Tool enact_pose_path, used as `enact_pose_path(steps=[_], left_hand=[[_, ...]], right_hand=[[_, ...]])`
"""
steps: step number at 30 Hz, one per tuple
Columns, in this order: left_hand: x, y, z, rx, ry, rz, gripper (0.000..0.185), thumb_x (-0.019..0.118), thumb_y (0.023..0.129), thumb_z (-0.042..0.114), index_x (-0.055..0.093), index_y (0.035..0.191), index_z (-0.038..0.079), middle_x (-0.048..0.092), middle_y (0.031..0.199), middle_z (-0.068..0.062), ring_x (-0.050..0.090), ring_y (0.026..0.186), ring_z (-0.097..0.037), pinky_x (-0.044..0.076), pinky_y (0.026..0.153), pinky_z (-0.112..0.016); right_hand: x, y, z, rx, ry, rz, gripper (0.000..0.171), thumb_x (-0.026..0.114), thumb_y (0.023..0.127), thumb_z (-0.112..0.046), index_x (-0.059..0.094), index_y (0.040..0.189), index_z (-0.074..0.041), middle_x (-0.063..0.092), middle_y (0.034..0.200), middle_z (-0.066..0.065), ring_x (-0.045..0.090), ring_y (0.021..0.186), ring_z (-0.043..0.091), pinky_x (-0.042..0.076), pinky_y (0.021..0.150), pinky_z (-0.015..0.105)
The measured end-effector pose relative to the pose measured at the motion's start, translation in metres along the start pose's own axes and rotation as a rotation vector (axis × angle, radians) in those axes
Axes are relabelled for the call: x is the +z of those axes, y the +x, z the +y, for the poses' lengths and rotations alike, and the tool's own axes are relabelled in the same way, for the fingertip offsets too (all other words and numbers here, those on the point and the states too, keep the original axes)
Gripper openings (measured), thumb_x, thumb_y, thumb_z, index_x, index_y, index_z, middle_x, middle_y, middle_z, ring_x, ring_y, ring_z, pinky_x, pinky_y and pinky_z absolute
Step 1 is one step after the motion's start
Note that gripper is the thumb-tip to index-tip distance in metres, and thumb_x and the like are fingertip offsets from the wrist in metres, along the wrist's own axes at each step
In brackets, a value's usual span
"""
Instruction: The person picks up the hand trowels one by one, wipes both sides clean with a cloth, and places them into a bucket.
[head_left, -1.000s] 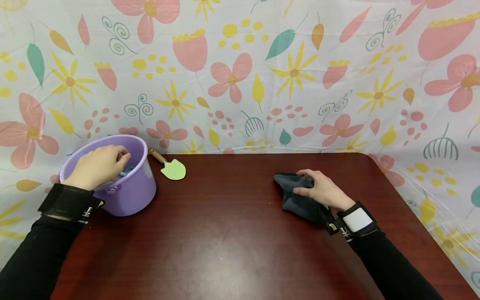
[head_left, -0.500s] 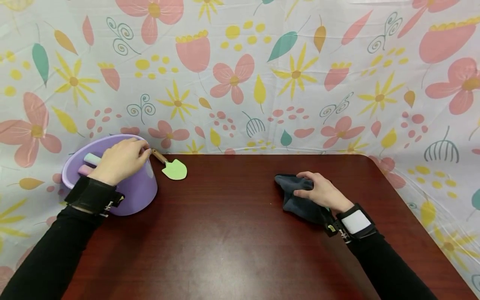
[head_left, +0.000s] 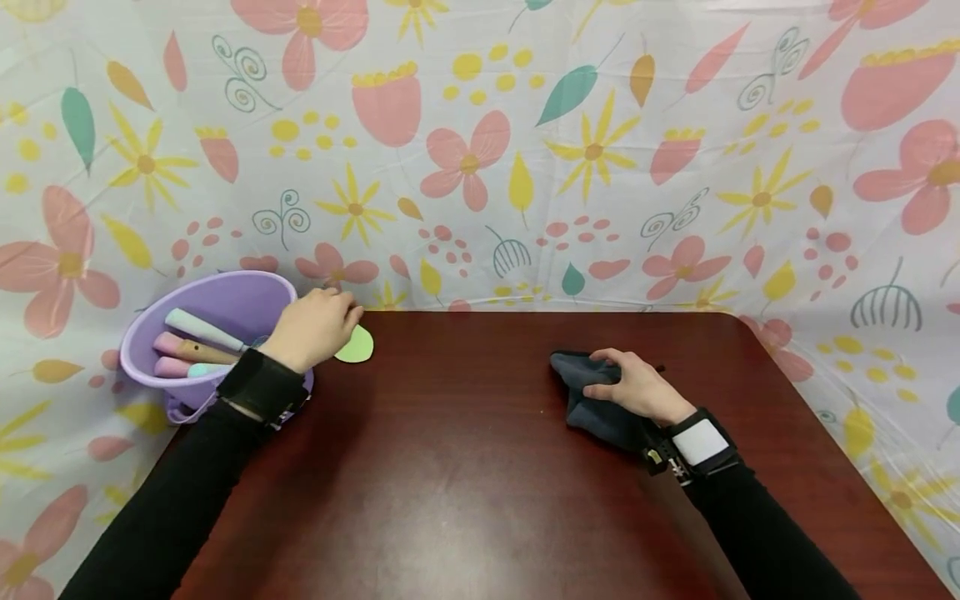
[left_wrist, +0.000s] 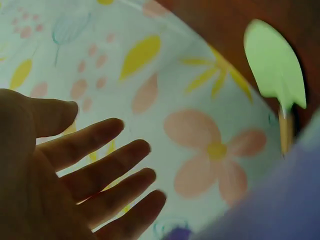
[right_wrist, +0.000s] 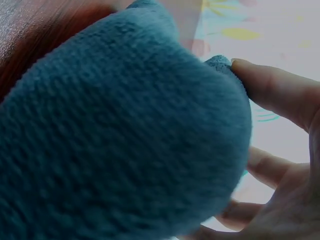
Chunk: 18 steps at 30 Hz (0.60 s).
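Note:
My left hand (head_left: 309, 329) hovers at the green-bladed hand trowel (head_left: 356, 345), hiding its wooden handle in the head view. In the left wrist view the fingers are spread and hold nothing, with the whole trowel (left_wrist: 276, 67) apart from them. To the left stands a purple bucket (head_left: 225, 292) containing several tools with pink, pale blue and wooden handles (head_left: 201, 329). My right hand (head_left: 641, 388) holds a crumpled dark grey-blue cloth (head_left: 603, 414) on the table. In the right wrist view the thumb touches the edge of the fuzzy cloth (right_wrist: 125, 125) and the fingers curve behind it.
A dark reddish-brown table (head_left: 450, 467) lies under everything. Behind and at both sides hangs a white flower-printed curtain (head_left: 480, 167), meeting the table's far edge. The bucket stands close to the curtain at the table's left edge.
My left hand has come out of the bucket and moved right, over its rim to the trowel. The tools inside the bucket are now uncovered. My right hand has stayed at the cloth.

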<state>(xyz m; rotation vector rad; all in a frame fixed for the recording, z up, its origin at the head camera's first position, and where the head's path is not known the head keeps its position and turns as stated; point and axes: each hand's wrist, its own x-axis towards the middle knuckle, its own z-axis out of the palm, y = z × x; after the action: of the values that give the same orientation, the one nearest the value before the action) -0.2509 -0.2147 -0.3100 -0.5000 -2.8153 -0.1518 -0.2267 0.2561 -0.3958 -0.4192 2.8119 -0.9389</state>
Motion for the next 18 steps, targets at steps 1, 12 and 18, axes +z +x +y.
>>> enact_pose_path(steps=[1,12,18], left_hand=[[0.004,0.003,0.002,-0.003,-0.015,-0.030,0.023,0.052,0.100,0.020,0.066,0.097,0.002,0.065,0.096,-0.018,0.061,0.091,-0.040,0.047,0.076,-0.055],[0.057,0.042,-0.008,-0.175,-0.061,-0.299,0.027,0.047,0.098,0.009,0.058,0.116,-0.007,0.058,0.118,-0.030,0.055,0.111,-0.046,0.044,0.091,-0.058],[0.109,0.060,-0.041,-0.367,-0.060,-0.314,0.043,0.050,0.094,0.007,0.045,0.134,-0.007,0.037,0.136,-0.038,0.036,0.124,-0.058,0.044,0.086,-0.064]], right_hand=[[0.001,0.001,0.001,0.005,-0.001,-0.002,0.066,0.073,0.090,-0.033,0.045,0.140,-0.002,0.043,0.137,0.031,0.043,0.123,0.048,0.042,0.090,0.059],[0.006,0.010,0.006,0.034,-0.003,-0.033,0.071,0.075,0.087,-0.032,0.043,0.142,-0.001,0.036,0.141,0.033,0.040,0.125,0.048,0.038,0.095,0.060],[0.007,0.013,0.002,0.026,0.002,-0.114,0.079,0.076,0.086,-0.032,0.036,0.146,0.001,0.031,0.144,0.034,0.035,0.129,0.049,0.036,0.098,0.060]])
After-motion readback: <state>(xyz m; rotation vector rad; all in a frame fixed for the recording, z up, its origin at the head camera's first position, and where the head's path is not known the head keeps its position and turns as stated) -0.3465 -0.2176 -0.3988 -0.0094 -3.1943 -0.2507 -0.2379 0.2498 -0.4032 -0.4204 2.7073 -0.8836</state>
